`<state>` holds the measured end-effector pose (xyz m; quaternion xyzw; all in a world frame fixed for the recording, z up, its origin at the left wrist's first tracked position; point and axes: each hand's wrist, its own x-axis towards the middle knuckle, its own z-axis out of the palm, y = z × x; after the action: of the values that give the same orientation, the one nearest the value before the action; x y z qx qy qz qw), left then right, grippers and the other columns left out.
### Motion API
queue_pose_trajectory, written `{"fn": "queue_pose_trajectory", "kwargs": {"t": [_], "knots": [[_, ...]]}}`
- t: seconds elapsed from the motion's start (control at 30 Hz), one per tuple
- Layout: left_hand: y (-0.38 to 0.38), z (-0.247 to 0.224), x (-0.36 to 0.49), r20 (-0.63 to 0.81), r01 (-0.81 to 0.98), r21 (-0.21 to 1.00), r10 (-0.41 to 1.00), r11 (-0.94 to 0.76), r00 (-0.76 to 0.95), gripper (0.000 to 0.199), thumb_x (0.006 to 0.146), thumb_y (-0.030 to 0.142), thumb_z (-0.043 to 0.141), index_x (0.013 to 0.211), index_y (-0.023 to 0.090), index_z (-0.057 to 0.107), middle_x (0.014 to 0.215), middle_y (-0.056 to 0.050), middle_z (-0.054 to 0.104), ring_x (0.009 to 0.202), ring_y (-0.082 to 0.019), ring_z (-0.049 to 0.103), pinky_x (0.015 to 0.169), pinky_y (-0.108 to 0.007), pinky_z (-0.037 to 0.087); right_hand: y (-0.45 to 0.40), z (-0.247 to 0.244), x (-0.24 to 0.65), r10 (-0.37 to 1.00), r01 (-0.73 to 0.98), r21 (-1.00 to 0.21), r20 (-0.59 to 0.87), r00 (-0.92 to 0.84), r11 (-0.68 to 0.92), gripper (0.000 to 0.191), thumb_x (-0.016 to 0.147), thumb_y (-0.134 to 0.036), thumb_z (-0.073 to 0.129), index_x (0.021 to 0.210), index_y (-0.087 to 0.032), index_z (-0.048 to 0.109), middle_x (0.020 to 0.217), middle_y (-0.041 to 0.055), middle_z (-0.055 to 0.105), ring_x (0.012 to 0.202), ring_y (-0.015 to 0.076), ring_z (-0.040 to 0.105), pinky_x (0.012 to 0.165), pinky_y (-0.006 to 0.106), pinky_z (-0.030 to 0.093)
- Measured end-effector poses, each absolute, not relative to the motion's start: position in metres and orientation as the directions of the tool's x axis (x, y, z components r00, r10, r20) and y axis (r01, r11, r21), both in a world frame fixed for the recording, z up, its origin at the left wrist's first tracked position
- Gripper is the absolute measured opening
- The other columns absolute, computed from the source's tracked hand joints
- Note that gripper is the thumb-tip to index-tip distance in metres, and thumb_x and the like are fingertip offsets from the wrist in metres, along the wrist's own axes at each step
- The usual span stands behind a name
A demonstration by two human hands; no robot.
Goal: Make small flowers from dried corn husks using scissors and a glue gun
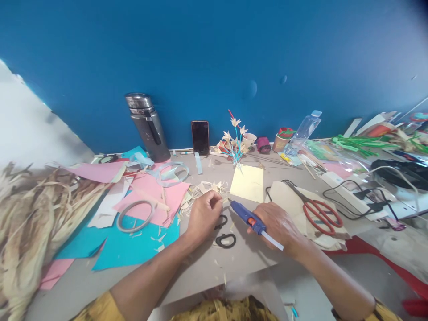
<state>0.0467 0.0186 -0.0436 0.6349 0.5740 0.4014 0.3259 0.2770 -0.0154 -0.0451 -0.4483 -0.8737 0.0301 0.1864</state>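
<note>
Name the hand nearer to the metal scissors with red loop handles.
Right. The right hand, wrapped around the blue plastic glue gun, is just to the left of the scissors. The left hand is farther away, beyond the glue gun.

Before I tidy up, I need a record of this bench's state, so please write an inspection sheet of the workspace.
Surface: grey table, partly covered with paper and scraps.
Work things: blue glue gun, stick jutting from its rear; small pale piece, blurred.
Clutter: pink paper, turquoise paper, dried husks, red-handled scissors.
Hands: right hand grips the glue gun; left hand apparently pinches the pale piece.
Cables: black cables by the white power strip.
Surroundings: blue wall; dark flask and phone before it.
</note>
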Motion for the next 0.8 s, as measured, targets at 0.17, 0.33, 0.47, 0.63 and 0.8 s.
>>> {"fn": "queue_pose_trajectory", "kwargs": {"t": [0.17, 0.33, 0.47, 0.63, 0.8], "knots": [[0.019, -0.043, 0.047, 0.146, 0.470, 0.873, 0.989, -0.135, 0.012, 0.012, 0.079, 0.022, 0.053, 0.071, 0.019, 0.061, 0.070, 0.001, 0.067, 0.067, -0.015, 0.058, 0.066, -0.027, 0.042, -0.016, -0.044, 0.278, 0.799, 0.775, -0.222, 0.293, -0.526, 0.592, 0.028, 0.098, -0.041, 0.054, 0.081, -0.019, 0.060, 0.075, 0.0055, 0.065, 0.070, 0.0209, 0.058, 0.069, 0.034, 0.033], [0.019, -0.042, 0.047, 0.135, 0.446, 0.886, 0.991, -0.126, 0.013, 0.011, 0.077, 0.021, 0.054, 0.068, 0.019, 0.060, 0.067, 0.002, 0.065, 0.066, -0.015, 0.058, 0.066, -0.026, 0.043, -0.017, -0.044, 0.278, 0.788, 0.776, -0.197, 0.315, -0.528, 0.599, 0.026, 0.099, -0.034, 0.051, 0.080, -0.019, 0.059, 0.072, 0.0044, 0.064, 0.067, 0.0197, 0.056, 0.069, 0.034, 0.032], [0.020, -0.042, 0.046, 0.060, 0.346, 0.937, 0.998, -0.054, -0.009, 0.009, 0.074, 0.021, 0.055, 0.066, 0.019, 0.060, 0.059, 0.003, 0.060, 0.056, -0.013, 0.052, 0.057, -0.024, 0.041, -0.017, -0.044, 0.280, 0.737, 0.775, -0.066, 0.370, -0.566, 0.629, 0.021, 0.099, -0.029, 0.051, 0.082, -0.019, 0.058, 0.074, 0.0055, 0.062, 0.069, 0.0210, 0.054, 0.069, 0.035, 0.031], [0.024, -0.042, 0.045, -0.002, 0.258, 0.966, 1.000, 0.009, -0.027, 0.006, 0.071, 0.022, 0.058, 0.066, 0.019, 0.060, 0.054, 0.005, 0.055, 0.050, -0.011, 0.048, 0.052, -0.023, 0.038, -0.013, -0.042, 0.296, 0.773, 0.850, 0.076, 0.380, -0.508, 0.521, 0.011, 0.095, -0.020, 0.050, 0.088, -0.019, 0.058, 0.078, 0.0074, 0.063, 0.075, 0.0242, 0.053, 0.069, 0.035, 0.031], [0.024, -0.040, 0.046, -0.001, 0.208, 0.978, 1.000, 0.004, -0.014, 0.006, 0.069, 0.023, 0.059, 0.066, 0.018, 0.060, 0.053, 0.005, 0.055, 0.049, -0.010, 0.049, 0.051, -0.023, 0.039, 0.003, -0.046, 0.321, 0.890, 0.935, 0.053, 0.290, -0.351, 0.351, 0.015, 0.088, -0.022, 0.059, 0.102, -0.018, 0.059, 0.095, 0.0100, 0.065, 0.090, 0.0278, 0.057, 0.076, 0.036, 0.037]]}}
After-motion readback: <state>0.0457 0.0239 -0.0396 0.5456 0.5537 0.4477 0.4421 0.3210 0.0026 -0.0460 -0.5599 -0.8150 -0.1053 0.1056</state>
